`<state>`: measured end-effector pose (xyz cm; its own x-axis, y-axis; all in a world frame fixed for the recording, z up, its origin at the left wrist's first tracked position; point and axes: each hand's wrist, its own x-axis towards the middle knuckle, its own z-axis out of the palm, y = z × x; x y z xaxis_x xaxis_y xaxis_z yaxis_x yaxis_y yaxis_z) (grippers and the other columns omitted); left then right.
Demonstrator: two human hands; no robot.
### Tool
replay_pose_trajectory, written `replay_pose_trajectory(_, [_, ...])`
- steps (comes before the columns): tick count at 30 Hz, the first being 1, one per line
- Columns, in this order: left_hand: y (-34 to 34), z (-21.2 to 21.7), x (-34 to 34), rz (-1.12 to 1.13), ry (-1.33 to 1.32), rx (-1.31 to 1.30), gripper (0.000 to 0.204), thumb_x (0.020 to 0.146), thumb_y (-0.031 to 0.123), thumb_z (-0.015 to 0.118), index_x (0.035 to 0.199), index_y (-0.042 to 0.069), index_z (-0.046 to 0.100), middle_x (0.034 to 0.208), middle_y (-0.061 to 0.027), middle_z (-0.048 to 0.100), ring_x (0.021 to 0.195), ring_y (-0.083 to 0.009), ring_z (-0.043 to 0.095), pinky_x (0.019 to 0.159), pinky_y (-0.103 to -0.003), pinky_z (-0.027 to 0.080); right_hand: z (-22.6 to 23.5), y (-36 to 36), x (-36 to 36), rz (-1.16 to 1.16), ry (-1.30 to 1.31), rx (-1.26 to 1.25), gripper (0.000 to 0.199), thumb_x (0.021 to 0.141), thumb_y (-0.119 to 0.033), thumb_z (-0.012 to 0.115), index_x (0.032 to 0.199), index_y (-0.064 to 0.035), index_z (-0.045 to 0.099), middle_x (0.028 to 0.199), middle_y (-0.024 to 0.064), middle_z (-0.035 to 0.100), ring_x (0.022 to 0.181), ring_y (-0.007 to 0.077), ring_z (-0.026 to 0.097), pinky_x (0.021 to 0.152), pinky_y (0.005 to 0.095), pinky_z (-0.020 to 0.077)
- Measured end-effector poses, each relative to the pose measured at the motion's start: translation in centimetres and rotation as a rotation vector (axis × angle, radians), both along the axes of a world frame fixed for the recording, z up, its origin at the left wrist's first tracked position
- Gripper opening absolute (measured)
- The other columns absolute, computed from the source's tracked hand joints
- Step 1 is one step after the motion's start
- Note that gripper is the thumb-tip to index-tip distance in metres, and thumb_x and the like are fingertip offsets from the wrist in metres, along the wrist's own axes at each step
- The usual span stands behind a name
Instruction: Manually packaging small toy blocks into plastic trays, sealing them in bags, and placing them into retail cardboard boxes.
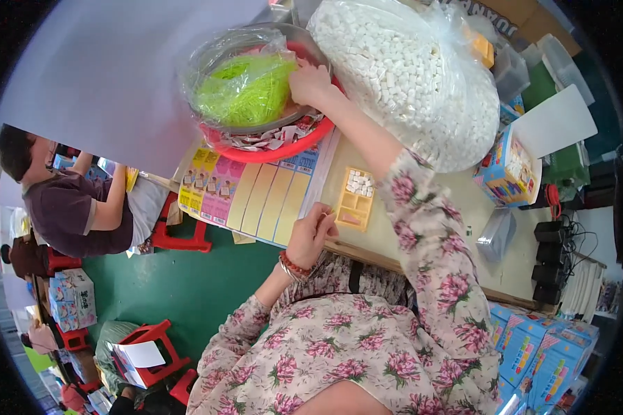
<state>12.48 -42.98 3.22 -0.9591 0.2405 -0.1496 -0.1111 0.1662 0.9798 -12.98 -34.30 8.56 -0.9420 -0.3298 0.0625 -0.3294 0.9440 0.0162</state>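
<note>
My right hand (310, 83) reaches over a grey bowl (303, 38), its fingers curled down beside a clear plastic bag of bright green stringy pieces (246, 86). What those fingertips grip, if anything, is hidden. The bowl rests in a red basin (266, 155) holding small printed packets (273, 138). Near the table's front edge, my left hand (311, 235) is closed, thumb and fingers together; anything in them is too small to name. Just right of it lies a yellow compartment tray (356, 202), with small white blocks (360, 182) in its far compartment.
A large clear bag of white blocks (401, 83) fills the far right of the table. Printed sheets (256, 207) lie under the basin. An open box (509, 169) and black adapters (549, 256) sit at right. Another person (76, 200) works at left, by red stools (180, 232).
</note>
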Motion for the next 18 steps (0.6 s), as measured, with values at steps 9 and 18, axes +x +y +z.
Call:
replay_pose_trajectory(9, [-1.0, -1.7, -0.3, 0.098, 0.348, -0.149, 0.006, 0.079, 0.002, 0.064, 0.083, -0.002, 0.061, 0.076, -0.0061, 0.056, 0.068, -0.0138, 0.054, 0.062, -0.024, 0.043, -1.0, 3.0, -0.1, -0.033, 0.213, -0.273, 0.021, 0.076, -0.012, 0.051, 0.087, -0.0011, 0.066, 0.098, 0.0171, 0.064, 0.093, 0.029, 0.061, 0.076, 0.0418, 0.0466])
replay_pose_trajectory(18, [4.4, -1.9, -0.1, -0.156, 0.312, -0.066, 0.005, 0.081, 0.0, 0.062, 0.086, -0.001, 0.061, 0.076, -0.011, 0.058, 0.069, -0.0205, 0.057, 0.062, -0.029, 0.044, 4.0, 11.9, 7.8, -0.022, 0.146, -1.07, 0.02, 0.081, -0.017, 0.06, 0.088, 0.0005, 0.064, 0.073, 0.0082, 0.066, 0.067, 0.0159, 0.063, 0.065, 0.027, 0.0494])
